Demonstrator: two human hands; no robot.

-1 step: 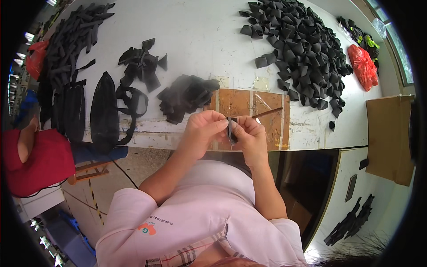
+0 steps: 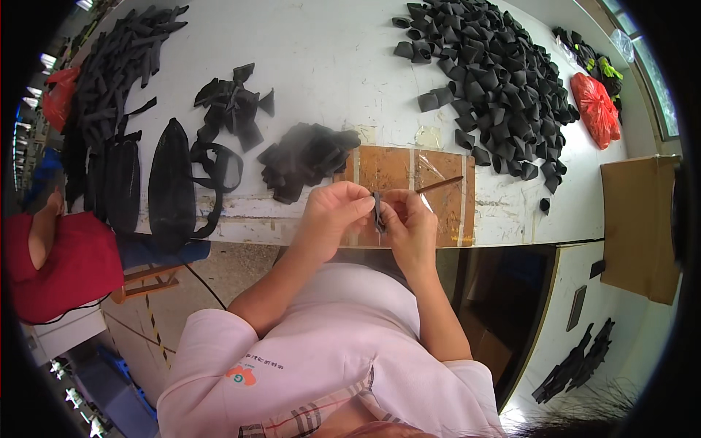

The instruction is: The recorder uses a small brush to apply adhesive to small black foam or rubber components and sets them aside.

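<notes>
Black fabric piece (image 2: 379, 213) is positioned over the brown board (image 2: 458, 212) on the white worktop (image 2: 328, 73); I have the left hand (image 2: 332, 213) and right hand (image 2: 411, 225) both pinched on it.

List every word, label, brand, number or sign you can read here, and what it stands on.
Pink shirt: small dark lettering beside an orange emblem with a teal mark; wording left unquoted.
Brown board: yellowish marks near its lower right corner, too small and blurred to read.
Black piece being held: no lettering can be made out.
</notes>
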